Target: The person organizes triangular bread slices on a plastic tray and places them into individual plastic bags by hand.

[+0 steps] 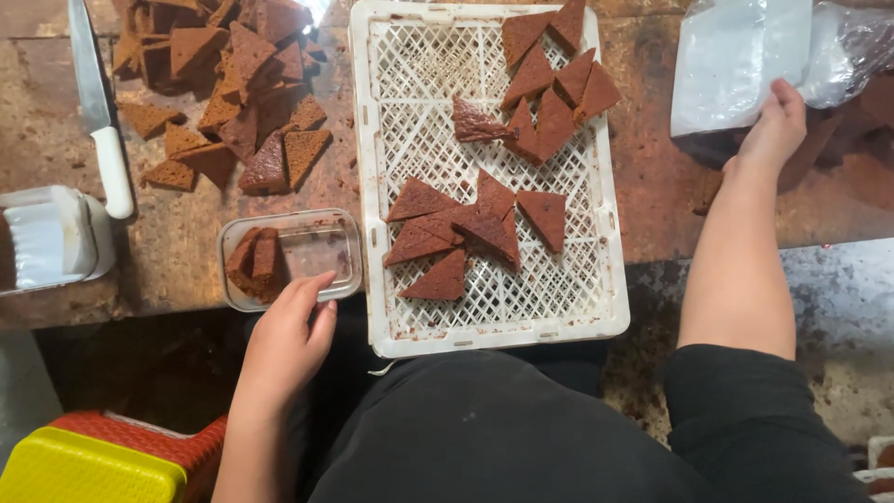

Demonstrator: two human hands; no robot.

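the left hand (291,340) rests loose-fingered on the near rim of the clear plastic container (321,251) at the worktop's (186,251) front edge, brown cake pieces (258,261) inside. the right hand (775,126) grips a plastic bag (736,61) near the far right corner.

**Work Surface and Surroundings**

The worktable (652,186) is brown, worn and stained, with crumbs scattered across it. Below its front edge, the floor (838,307) is grey, mottled and soiled. A stool (102,461) with a yellow top and red base stands at lower left. Lighting is even, casting soft shadows.
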